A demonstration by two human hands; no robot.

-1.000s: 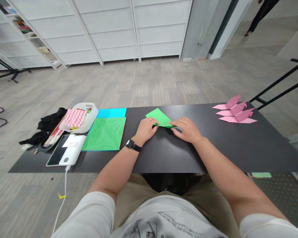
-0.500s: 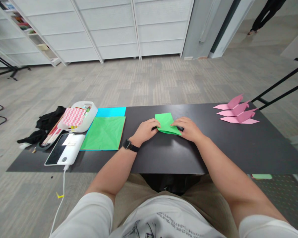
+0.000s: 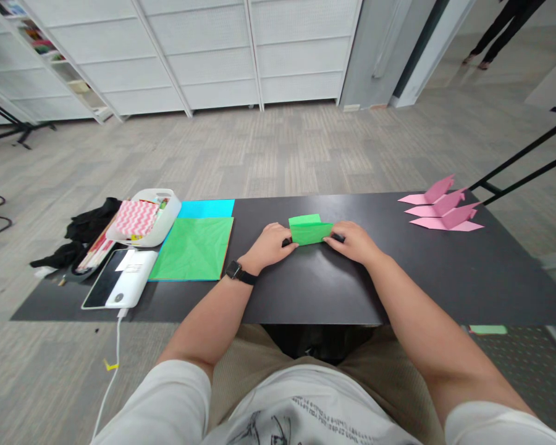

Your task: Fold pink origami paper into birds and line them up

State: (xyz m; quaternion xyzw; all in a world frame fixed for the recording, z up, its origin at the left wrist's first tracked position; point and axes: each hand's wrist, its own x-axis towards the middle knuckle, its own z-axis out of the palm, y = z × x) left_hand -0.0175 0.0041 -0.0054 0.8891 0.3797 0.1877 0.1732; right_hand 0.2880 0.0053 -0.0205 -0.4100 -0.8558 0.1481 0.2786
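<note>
A small folded green paper (image 3: 308, 230) stands slightly raised off the black table (image 3: 324, 284), its near flap turned up toward me. My left hand (image 3: 272, 243) pinches its left end, a black watch on that wrist. My right hand (image 3: 353, 241) pinches its right end. Both hands rest on the table on either side of the paper.
To the left lie a flat green sheet (image 3: 193, 248) over a blue sheet (image 3: 207, 209), a white bin with pink patterned paper (image 3: 143, 216), a white device with a cable (image 3: 119, 278) and black cloth (image 3: 90, 219). Three pink folded figures (image 3: 442, 207) sit at the far right.
The green paper went from a flat pointed shape to a shorter rectangle; its near edge has been folded up and away. Both hands shifted slightly farther from me with it.
</note>
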